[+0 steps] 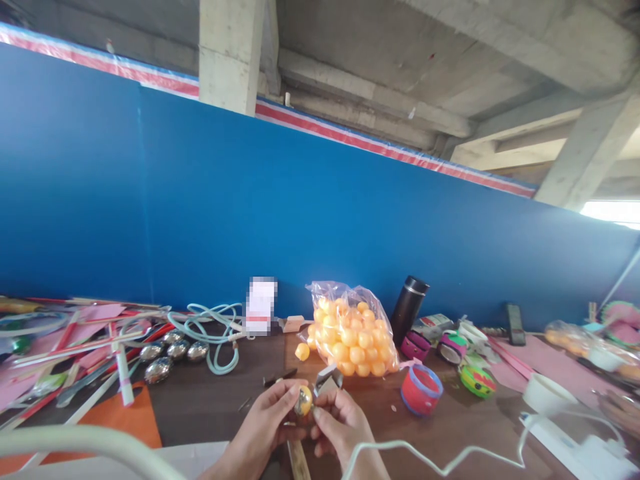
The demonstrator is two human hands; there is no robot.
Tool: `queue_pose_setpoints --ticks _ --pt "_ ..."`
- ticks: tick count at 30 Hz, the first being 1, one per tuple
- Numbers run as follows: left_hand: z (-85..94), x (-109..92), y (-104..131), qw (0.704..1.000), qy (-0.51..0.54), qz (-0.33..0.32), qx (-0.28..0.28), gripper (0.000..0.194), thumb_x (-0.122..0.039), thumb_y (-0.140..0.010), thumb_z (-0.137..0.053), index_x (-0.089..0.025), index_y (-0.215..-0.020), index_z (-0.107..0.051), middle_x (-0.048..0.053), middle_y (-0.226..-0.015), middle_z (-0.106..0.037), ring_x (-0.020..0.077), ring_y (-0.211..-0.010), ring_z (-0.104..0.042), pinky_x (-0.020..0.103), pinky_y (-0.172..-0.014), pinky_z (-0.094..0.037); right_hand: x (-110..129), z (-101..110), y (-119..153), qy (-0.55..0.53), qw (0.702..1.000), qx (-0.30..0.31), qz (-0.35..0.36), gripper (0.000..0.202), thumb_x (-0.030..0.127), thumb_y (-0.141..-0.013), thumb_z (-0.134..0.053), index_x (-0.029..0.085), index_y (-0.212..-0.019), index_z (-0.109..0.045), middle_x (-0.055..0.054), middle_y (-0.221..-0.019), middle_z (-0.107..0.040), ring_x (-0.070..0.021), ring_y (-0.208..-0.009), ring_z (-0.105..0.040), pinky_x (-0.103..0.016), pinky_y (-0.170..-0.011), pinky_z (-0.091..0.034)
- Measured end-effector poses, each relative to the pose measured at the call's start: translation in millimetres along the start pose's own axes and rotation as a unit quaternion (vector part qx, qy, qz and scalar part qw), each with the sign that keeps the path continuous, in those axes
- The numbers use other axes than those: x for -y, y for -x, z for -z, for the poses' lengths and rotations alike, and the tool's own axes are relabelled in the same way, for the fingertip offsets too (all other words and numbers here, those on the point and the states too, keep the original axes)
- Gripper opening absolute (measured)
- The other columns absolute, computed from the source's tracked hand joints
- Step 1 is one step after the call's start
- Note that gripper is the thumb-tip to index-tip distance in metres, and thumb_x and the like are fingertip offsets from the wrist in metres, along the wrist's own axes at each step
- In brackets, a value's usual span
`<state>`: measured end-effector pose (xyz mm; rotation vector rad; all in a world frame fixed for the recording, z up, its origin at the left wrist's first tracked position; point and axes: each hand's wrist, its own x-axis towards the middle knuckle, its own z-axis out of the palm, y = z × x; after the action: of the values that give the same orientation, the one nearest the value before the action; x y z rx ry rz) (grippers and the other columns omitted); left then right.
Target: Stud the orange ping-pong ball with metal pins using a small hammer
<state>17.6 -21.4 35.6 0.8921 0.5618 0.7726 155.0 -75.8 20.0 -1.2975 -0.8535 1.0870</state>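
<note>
My left hand and my right hand meet near the front of the brown table, both pinching one small orange ball between their fingertips. A strip of silver tape or foil sticks up from my right fingers beside the ball. Just behind the hands stands a clear plastic bag stuffed with several orange balls, and one loose orange ball lies to its left.
Silver metal balls, a pale blue cord, sticks and pink paper crowd the left. A black flask, a red and blue ring, small drums and a white cable lie right. A blue wall stands behind.
</note>
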Motion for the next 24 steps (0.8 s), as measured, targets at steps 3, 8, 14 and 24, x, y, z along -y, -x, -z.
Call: queue_pose_setpoints --ticks 3,8,14,24 --pt "-0.1 -0.7 -0.4 1.0 -0.002 0.004 0.007 0.038 -0.042 -0.07 -0.064 -0.016 -0.097 -0.064 0.005 -0.073 -0.066 0.0162 -0.063 -0.062 0.026 -0.055 -0.047 -0.1 -0.4 0.3 0.002 1.0 -0.002 0.003 0.037 0.046 -0.059 -0.071 0.015 -0.075 -0.056 0.003 -0.051 -0.061 -0.0087 -0.043 -0.054 -0.018 -0.036 -0.042" --pt "2.1 0.7 -1.5 1.0 -0.014 0.007 0.005 0.035 -0.041 -0.071 -0.063 -0.016 -0.095 -0.064 0.005 -0.074 -0.066 0.0163 -0.065 -0.062 0.027 -0.058 -0.048 -1.9 0.2 -0.1 0.012 1.0 -0.008 -0.001 0.04 0.048 -0.06 -0.07 0.014 -0.077 -0.057 0.002 -0.051 -0.062 -0.0085 -0.041 -0.054 -0.018 -0.035 -0.043" --pt "4.2 5.6 -4.5 0.999 -0.041 -0.001 0.009 0.033 -0.04 -0.074 -0.059 -0.016 -0.096 -0.062 0.004 -0.073 -0.064 0.0153 -0.065 -0.061 0.026 -0.057 -0.048 -3.0 -0.3 -1.2 0.03 0.999 -0.018 0.004 0.039 0.047 -0.06 -0.07 0.014 -0.075 -0.056 0.004 -0.049 -0.059 -0.0075 -0.04 -0.052 -0.017 -0.033 -0.042" --pt "4.4 5.8 -3.7 0.999 -0.035 -0.009 -0.002 0.031 -0.04 -0.074 -0.059 -0.016 -0.093 -0.062 0.004 -0.075 -0.063 0.015 -0.067 -0.059 0.025 -0.057 -0.049 -6.9 1.6 -0.5 0.044 0.998 -0.019 0.033 0.034 0.047 -0.066 -0.066 0.016 -0.07 -0.052 0.007 -0.042 -0.054 -0.0027 -0.03 -0.041 -0.013 -0.029 -0.032"
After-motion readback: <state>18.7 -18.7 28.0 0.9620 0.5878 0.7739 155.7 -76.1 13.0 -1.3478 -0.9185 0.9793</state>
